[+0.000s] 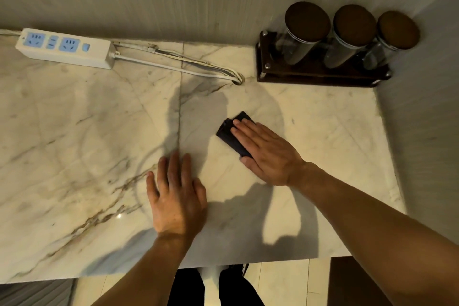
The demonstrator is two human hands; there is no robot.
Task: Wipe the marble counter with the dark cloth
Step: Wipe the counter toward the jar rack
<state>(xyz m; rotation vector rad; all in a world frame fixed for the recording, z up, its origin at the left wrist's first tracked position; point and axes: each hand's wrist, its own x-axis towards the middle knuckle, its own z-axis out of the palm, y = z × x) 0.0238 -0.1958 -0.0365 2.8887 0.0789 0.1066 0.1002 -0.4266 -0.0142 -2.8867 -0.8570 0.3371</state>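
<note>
Resting flat and spread near the counter's front edge, the left hand (176, 196) touches veined marble counter (74, 131); farther in, the right hand (267, 151) presses open-palmed on the folded dark cloth (229, 135). Three cork-lidded glass jars (347, 37) occupy the far right corner.

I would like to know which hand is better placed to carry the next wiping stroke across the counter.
The right hand, most likely: it lies flat on the dark cloth, pressing it to the marble counter. The left hand rests bare on the marble, apart from the cloth.
</note>
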